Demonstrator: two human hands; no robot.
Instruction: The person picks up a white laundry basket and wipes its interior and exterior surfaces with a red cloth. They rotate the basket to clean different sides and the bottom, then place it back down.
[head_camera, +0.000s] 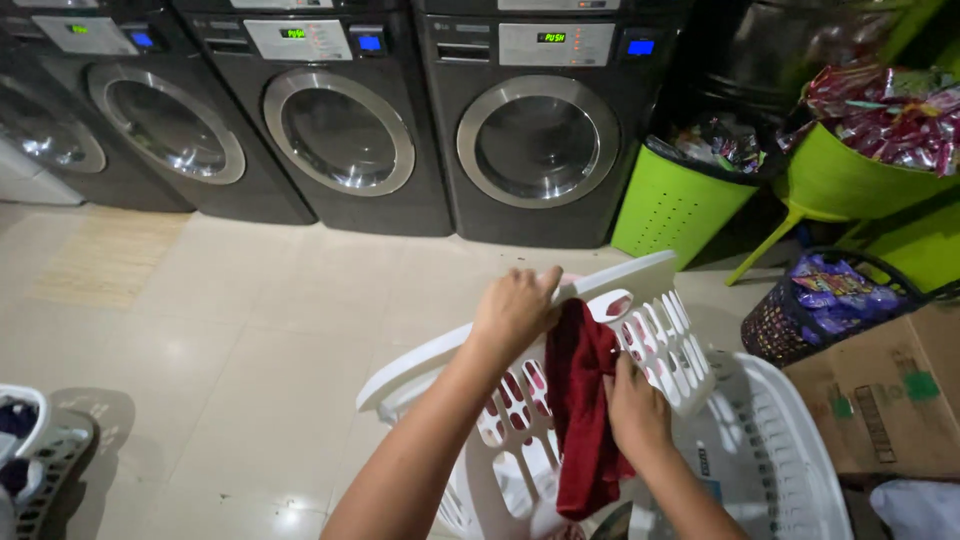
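**Red cloth hangs over a tilted basket in a laundry room**

A person's left hand (515, 308) is clenched on the top rim of a white basket (655, 330), holding it tipped, while the right hand (636, 408) grasps a dark red cloth (583, 405) draped over that rim and hanging down the slotted wall. The cloth looks soft, limp and light; it will sag and fold wherever it is gripped, so a full-hand bunch near its upper edge seems the surest hold. Its lower end could catch in the basket's slots. The basket appears stiff, light plastic, best held by the rim. A second white basket (790, 450) lies just beside it on the right, with a cardboard box (880, 390) close behind. Three front-loading washers (540, 140) line the far wall, doors shut. Green bins (675, 205) crowd the right; the tiled floor (250, 330) to the left offers the most open room.
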